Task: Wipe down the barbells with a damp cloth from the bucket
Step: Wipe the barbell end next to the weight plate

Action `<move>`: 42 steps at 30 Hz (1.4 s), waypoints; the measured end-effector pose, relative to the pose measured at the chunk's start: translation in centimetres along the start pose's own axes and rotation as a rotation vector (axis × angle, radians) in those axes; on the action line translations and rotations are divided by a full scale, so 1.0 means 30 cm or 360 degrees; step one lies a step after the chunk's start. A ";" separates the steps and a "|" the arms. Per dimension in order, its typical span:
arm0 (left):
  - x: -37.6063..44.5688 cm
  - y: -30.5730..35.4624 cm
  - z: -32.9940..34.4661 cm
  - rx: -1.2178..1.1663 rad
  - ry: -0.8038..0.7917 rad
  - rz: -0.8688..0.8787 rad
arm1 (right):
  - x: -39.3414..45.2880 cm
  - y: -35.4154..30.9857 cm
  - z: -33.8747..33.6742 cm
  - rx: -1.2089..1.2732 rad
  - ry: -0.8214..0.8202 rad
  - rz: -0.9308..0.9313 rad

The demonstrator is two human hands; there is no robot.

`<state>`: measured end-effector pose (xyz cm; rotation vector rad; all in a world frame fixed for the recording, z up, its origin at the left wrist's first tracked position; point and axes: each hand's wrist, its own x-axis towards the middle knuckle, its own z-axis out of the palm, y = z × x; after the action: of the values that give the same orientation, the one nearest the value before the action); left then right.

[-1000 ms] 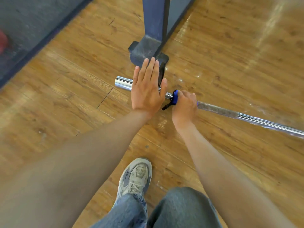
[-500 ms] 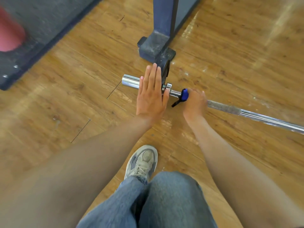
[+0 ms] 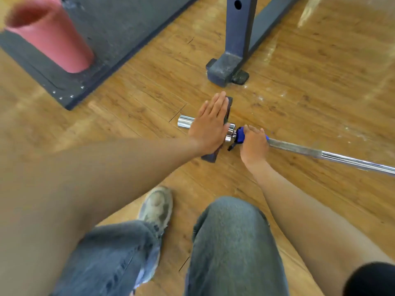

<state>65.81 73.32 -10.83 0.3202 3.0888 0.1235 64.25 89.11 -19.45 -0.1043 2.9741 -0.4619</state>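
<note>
My left hand (image 3: 210, 124) lies flat, fingers straight and together, pressing on the barbell (image 3: 320, 154) sleeve end. My right hand (image 3: 254, 144), just beside it, curls around the barbell shaft, both forearms extended forward.

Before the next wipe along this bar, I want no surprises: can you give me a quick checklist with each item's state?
1. Blue cloth gripped on the chrome barbell by the right hand: ok.
2. Left hand flat against the small dark plate, steadying it: ok.
3. Shaft ahead of the cloth unobstructed: ok.
4. Cloth damp: cannot tell.
5. Pink bucket within reach: cannot tell.
</note>
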 end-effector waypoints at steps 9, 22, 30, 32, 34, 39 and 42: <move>-0.147 -0.035 0.138 -0.0185 0.0145 -0.0004 | -0.130 0.034 0.114 -0.0113 0.0247 -0.0362; -0.351 -0.032 0.157 0.0070 0.0382 0.0416 | -0.430 0.042 0.227 0.0092 0.0610 -0.0167; -0.627 0.046 0.212 -0.0021 0.0338 0.0489 | -0.570 0.067 0.247 0.0133 0.0569 -0.0098; -0.663 0.055 0.224 -0.0056 0.0338 0.0471 | -0.612 0.011 0.288 0.0135 0.0518 -0.0285; -0.681 0.054 0.229 -0.0047 0.0333 0.0499 | -0.620 0.021 0.281 0.0083 0.0521 -0.0383; -0.671 0.057 0.233 -0.0048 0.0362 0.0492 | -0.622 0.024 0.247 0.0101 0.0512 -0.0065; -0.632 0.037 0.230 0.0027 0.0412 0.0531 | -0.627 0.001 0.265 0.0042 0.0462 -0.0374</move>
<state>84.88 71.02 -17.13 0.8857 3.2573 0.1587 83.95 88.43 -24.77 -0.4221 3.2536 -0.5888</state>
